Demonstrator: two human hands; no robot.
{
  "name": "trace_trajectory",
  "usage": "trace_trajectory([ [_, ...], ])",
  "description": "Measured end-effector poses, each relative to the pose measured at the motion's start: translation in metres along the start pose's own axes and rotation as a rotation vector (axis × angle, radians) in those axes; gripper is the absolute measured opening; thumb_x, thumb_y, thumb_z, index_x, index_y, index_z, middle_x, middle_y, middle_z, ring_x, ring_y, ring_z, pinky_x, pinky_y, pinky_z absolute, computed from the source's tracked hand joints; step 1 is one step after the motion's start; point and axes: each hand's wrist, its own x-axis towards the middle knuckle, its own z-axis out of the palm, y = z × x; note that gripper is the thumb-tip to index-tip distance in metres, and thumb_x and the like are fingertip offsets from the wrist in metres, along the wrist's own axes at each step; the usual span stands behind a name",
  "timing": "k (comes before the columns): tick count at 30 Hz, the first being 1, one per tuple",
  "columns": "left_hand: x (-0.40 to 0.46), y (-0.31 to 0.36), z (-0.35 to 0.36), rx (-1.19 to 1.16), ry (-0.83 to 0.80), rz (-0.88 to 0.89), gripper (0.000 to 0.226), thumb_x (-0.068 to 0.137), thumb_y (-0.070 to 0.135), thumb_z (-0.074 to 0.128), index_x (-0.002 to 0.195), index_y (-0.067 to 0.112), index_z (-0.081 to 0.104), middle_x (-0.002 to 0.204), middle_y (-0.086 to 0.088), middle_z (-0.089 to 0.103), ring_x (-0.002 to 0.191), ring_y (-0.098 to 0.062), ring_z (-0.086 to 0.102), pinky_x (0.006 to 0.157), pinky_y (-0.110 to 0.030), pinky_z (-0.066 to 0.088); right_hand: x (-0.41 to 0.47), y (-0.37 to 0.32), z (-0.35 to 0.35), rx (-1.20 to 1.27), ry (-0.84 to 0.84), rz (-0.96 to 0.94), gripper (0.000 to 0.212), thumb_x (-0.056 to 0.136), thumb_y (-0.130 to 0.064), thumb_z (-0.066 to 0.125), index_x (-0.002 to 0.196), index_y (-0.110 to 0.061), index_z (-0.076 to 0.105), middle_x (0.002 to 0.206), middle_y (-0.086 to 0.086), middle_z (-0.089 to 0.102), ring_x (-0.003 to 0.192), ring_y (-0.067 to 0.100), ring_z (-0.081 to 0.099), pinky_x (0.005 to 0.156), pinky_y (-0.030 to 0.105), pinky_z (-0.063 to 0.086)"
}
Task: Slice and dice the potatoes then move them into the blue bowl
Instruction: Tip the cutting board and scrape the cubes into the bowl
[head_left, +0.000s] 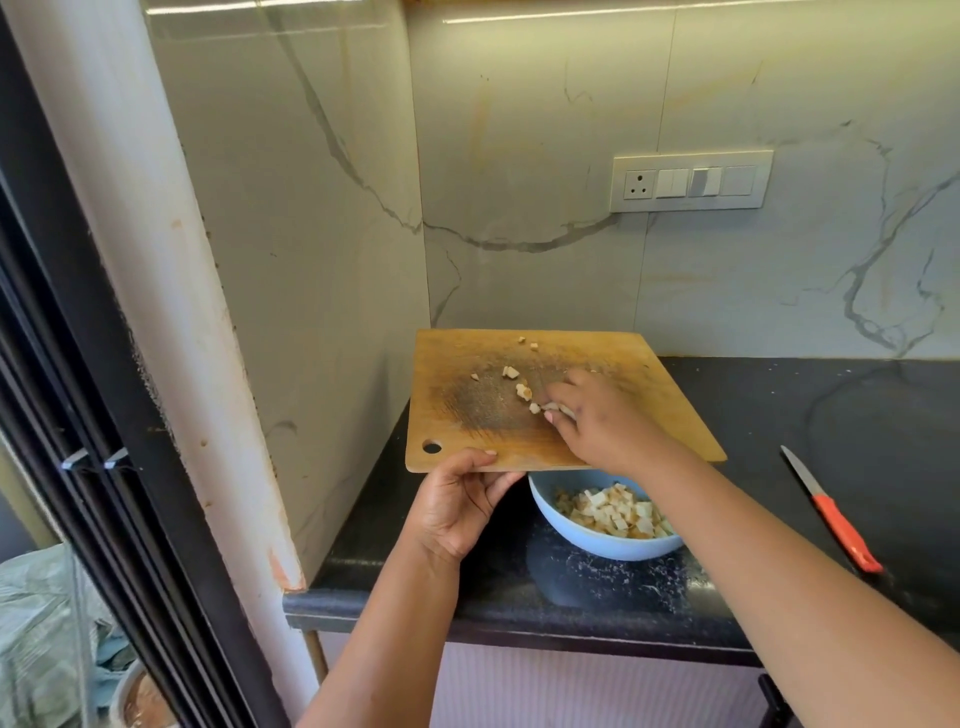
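Left hand (460, 501) grips the wooden cutting board (670, 415) edge above the blue bowl (587, 540). Right hand (597, 421), fingers curled, touches potato cubes (523, 391) on it

Blue bowl (602, 540), orange-handled knife (836, 519), black speckled counter (597, 582), grey-veined wall (519, 182).

Left hand (457, 506): bare, no ring or glove showed.
Right hand (605, 421): bare, with short, unpainted nails on the fingers (558, 413).
Forearms: both were uncovered from wrist to the lower frame edge; no sleeve, watch or bangle showed.
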Motion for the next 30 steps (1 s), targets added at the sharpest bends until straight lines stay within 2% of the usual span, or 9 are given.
trace_trajectory([
  [3, -0.001, 0.0, -0.001, -0.005, -0.006, 0.002, 0.044, 0.072, -0.007, 0.054, 0.115, 0.002, 0.055, 0.105, -0.023, 0.068, 0.09, -0.034, 0.07, 0.07, -0.036, 0.062, -0.022, -0.004, -0.002, 0.026, 0.002, -0.018, 0.026, 0.099, -0.023, 0.05, 0.121, -0.015, 0.062, 0.106, 0.002, 0.05, 0.099, 0.02, 0.051, 0.081, 0.032, 0.045],
  [6, -0.001, 0.0, 0.0, -0.007, -0.007, -0.001, 0.044, 0.073, -0.007, 0.053, 0.116, 0.002, 0.054, 0.107, -0.024, 0.068, 0.09, -0.034, 0.07, 0.068, -0.036, 0.062, -0.041, -0.008, -0.002, 0.044, 0.002, -0.043, 0.026, 0.098, -0.022, 0.051, 0.12, -0.017, 0.063, 0.105, 0.0, 0.051, 0.096, 0.02, 0.052, 0.08, 0.04, 0.05],
  [8, -0.001, 0.0, -0.001, -0.01, -0.002, 0.0, 0.045, 0.073, -0.007, 0.053, 0.117, 0.001, 0.053, 0.108, -0.025, 0.068, 0.089, -0.034, 0.071, 0.065, -0.035, 0.062, -0.052, -0.011, -0.005, 0.059, 0.006, -0.054, 0.026, 0.098, -0.021, 0.052, 0.121, -0.017, 0.064, 0.107, -0.001, 0.052, 0.098, 0.018, 0.052, 0.081, 0.035, 0.049],
  [12, -0.001, 0.0, 0.0, 0.002, 0.007, 0.003, 0.043, 0.073, -0.007, 0.053, 0.115, 0.0, 0.053, 0.105, -0.025, 0.068, 0.087, -0.034, 0.071, 0.064, -0.034, 0.062, -0.072, -0.017, -0.012, 0.089, -0.003, -0.057, 0.027, 0.097, -0.019, 0.055, 0.122, -0.018, 0.064, 0.108, -0.006, 0.051, 0.093, 0.008, 0.048, 0.076, 0.012, 0.034],
  [18, 0.001, -0.002, -0.002, 0.016, 0.006, 0.024, 0.044, 0.072, -0.007, 0.053, 0.115, 0.001, 0.054, 0.106, -0.024, 0.069, 0.089, -0.034, 0.071, 0.076, -0.039, 0.059, -0.089, -0.016, -0.027, 0.148, -0.099, -0.01, 0.023, 0.096, -0.025, 0.057, 0.114, -0.021, 0.071, 0.101, -0.014, 0.053, 0.09, -0.001, 0.049, 0.074, 0.004, 0.035],
  [23, 0.002, -0.002, -0.002, 0.023, 0.008, 0.03, 0.043, 0.073, -0.007, 0.053, 0.114, 0.001, 0.054, 0.107, -0.024, 0.069, 0.089, -0.035, 0.071, 0.079, -0.039, 0.057, -0.088, -0.012, -0.039, 0.165, -0.052, 0.076, 0.012, 0.09, -0.022, 0.066, 0.096, -0.027, 0.075, 0.09, -0.016, 0.054, 0.082, -0.002, 0.053, 0.066, 0.015, 0.04],
  [26, 0.0, -0.002, -0.001, 0.023, 0.001, 0.03, 0.04, 0.073, -0.007, 0.052, 0.112, 0.002, 0.055, 0.102, -0.023, 0.07, 0.086, -0.033, 0.072, 0.075, -0.038, 0.059, -0.081, -0.004, -0.04, 0.211, -0.037, 0.104, 0.004, 0.083, -0.028, 0.074, 0.087, -0.026, 0.072, 0.089, -0.015, 0.052, 0.087, -0.002, 0.053, 0.073, 0.021, 0.045],
  [28, 0.0, -0.002, -0.002, 0.017, -0.002, 0.032, 0.041, 0.073, -0.007, 0.052, 0.113, 0.002, 0.054, 0.102, -0.023, 0.07, 0.086, -0.033, 0.072, 0.075, -0.038, 0.059, -0.069, 0.005, -0.038, 0.227, 0.026, 0.083, 0.007, 0.088, -0.017, 0.068, 0.09, -0.022, 0.072, 0.092, -0.013, 0.054, 0.087, 0.001, 0.053, 0.076, 0.019, 0.044],
  [30, 0.0, -0.001, 0.0, 0.025, -0.005, 0.032, 0.04, 0.072, -0.007, 0.053, 0.112, 0.002, 0.055, 0.103, -0.023, 0.07, 0.086, -0.033, 0.072, 0.078, -0.039, 0.057, -0.052, 0.017, -0.033, 0.206, 0.169, 0.08, 0.03, 0.088, 0.008, 0.054, 0.092, -0.015, 0.073, 0.093, -0.008, 0.055, 0.084, 0.007, 0.051, 0.074, 0.014, 0.037],
])
